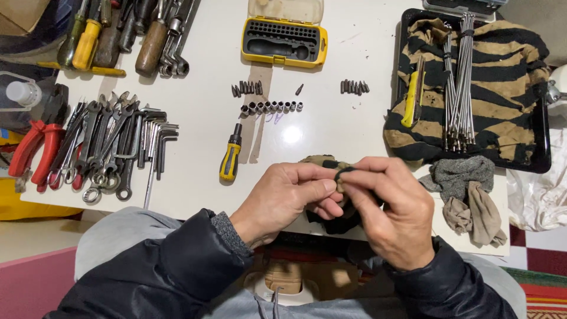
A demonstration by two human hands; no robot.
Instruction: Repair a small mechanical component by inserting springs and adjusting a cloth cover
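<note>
1. Hands meet at the near table edge, at 6 o'clock in the head view: the left hand [286,198] and right hand [387,210] are pinched together on a small dark part [344,171], a short black piece held between thumbs and forefingers.
2. Under the fingers lies a dark striped rag [323,160]; how much of it each hand also grips I cannot tell.
3. The step in hand looks like wiping or working that small piece over the rag, judging by the closed pinch.
4. At 12 o'clock sits an open yellow bit case [283,40]; below it run a row of small sockets [270,107] and two clusters of driver bits [247,88].
5. A yellow-handled screwdriver [230,155] lies at 10 o'clock, just beside the left hand.
6. A next move would call for a steady pinch, since the piece is tiny and the table edge is close.
</note>
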